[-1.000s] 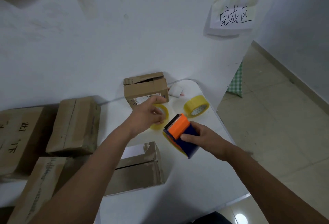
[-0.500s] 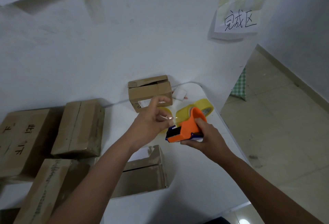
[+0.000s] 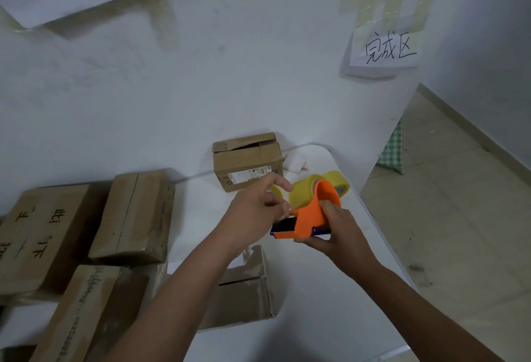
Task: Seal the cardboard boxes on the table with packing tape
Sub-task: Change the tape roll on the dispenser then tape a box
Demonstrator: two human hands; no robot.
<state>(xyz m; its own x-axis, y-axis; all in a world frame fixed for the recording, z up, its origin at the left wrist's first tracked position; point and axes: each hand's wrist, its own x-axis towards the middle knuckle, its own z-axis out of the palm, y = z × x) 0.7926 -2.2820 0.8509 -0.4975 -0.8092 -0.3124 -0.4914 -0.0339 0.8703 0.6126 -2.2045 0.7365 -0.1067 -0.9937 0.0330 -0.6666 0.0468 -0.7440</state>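
Our right hand (image 3: 334, 235) grips the orange tape dispenser (image 3: 311, 215) above the table (image 3: 330, 298); light, rigid plastic, best held by its body. Our left hand (image 3: 255, 212) seems to pinch the tape end at its mouth, though the clear film barely shows. The open box (image 3: 244, 284) lies below, partly hidden by our forearm.

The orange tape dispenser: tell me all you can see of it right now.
The orange plastic tape dispenser has a curved orange guard, a dark blue base and a dark front edge. It is held above the white table, lying roughly level with its front end pointing left. The right hand grips it from the right side and below. The left hand pinches at its front end, seemingly at the tape's end. The roll inside is mostly hidden.
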